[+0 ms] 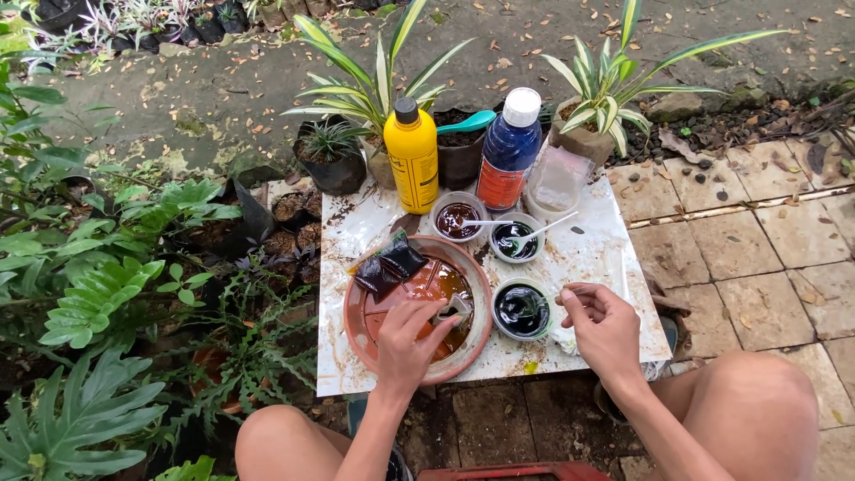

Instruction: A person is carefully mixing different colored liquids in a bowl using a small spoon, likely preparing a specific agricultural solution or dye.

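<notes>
The person sits low, bare knees at the bottom edge of the view, both arms reaching forward over a small stained white table [597,258]. The left hand [411,343] hangs over a terracotta saucer [356,330] that holds a shallow pool of brown liquid; its fingers are curled narrowly around a small pale object [459,306], too small to name, held just above the liquid. The right hand [601,322] rests beside a small cup of black liquid [522,309], thumb and fingertips pinched together; I cannot tell whether they grip anything.

The step in hand looks like mixing or dipping in the saucer. The next move probably calls for a steady, level grip so the liquid stays inside the rim.

On the saucer's far-left rim lie dark sachets [389,264]. Beyond stand two more cups: one of red-brown liquid [458,216], and one of dark liquid with a white spoon [539,232]. Farther back are a yellow bottle [412,160], a blue bottle with a white cap [509,151] and a clear plastic bag [557,181]. Potted striped plants [606,85] and leaf-strewn ground lie behind.
</notes>
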